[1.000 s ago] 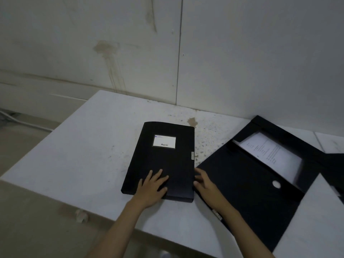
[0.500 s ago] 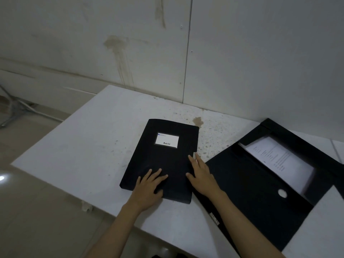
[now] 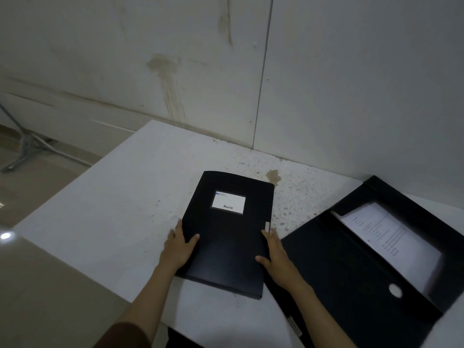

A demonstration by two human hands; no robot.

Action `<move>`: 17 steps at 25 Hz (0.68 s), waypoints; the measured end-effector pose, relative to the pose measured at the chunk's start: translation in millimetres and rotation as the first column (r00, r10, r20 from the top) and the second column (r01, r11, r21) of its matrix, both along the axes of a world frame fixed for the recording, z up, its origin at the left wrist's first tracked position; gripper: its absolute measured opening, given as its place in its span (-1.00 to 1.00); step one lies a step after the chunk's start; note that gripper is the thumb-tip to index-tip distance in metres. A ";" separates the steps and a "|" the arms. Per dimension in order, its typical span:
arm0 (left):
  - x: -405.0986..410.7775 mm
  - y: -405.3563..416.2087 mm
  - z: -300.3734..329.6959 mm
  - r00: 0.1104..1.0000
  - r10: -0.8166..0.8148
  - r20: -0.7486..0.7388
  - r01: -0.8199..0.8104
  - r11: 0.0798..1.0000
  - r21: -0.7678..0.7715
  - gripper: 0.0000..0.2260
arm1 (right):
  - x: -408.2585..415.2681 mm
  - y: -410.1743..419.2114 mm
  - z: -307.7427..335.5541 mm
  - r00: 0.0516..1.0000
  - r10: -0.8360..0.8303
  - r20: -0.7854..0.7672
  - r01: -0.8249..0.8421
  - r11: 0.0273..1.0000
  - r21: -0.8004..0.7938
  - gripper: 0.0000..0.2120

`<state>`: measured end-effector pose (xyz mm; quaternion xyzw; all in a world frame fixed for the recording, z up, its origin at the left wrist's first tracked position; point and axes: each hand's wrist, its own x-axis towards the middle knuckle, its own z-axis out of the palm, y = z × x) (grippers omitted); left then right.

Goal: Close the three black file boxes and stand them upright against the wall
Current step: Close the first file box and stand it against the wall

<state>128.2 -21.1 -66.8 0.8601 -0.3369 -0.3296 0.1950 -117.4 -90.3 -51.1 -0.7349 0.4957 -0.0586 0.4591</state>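
A closed black file box (image 3: 227, 229) with a white label lies flat on the white table (image 3: 105, 219). My left hand (image 3: 178, 244) grips its left edge, thumb on the lid. My right hand (image 3: 277, 257) holds its right edge just below the clasp, thumb on the lid. To the right a second black file box (image 3: 351, 267) lies open, with printed paper (image 3: 391, 237) inside and its flap spread toward me. A third box is not in view.
The stained white wall (image 3: 226, 84) rises straight behind the table. A brown stain (image 3: 273, 175) marks the tabletop near the wall. On the floor at far left stands a metal stand base (image 3: 25, 149). The table's front edge runs below my forearms.
My left hand slid from the lid's top to the box's left edge. My right hand moved from the lid to the right edge. The view shifted slightly right.
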 end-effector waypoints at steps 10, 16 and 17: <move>109.2 -34.8 56.7 0.713 0.301 -0.634 -0.462 0.881 -0.101 -0.22 | 105.7 -55.1 37.6 0.970 -0.033 0.240 0.032 0.999 0.006 -0.19; 210.5 -53.1 137.9 0.775 -0.024 -0.632 -0.385 0.774 -0.502 -0.14 | 227.4 -113.3 118.0 0.827 -0.128 0.548 0.209 0.974 -0.088 -0.16; 227.5 -57.6 149.7 0.797 -0.051 -0.602 -0.370 0.746 -0.553 -0.18 | 246.3 -121.1 132.6 0.802 -0.133 0.582 0.213 0.974 -0.072 -0.18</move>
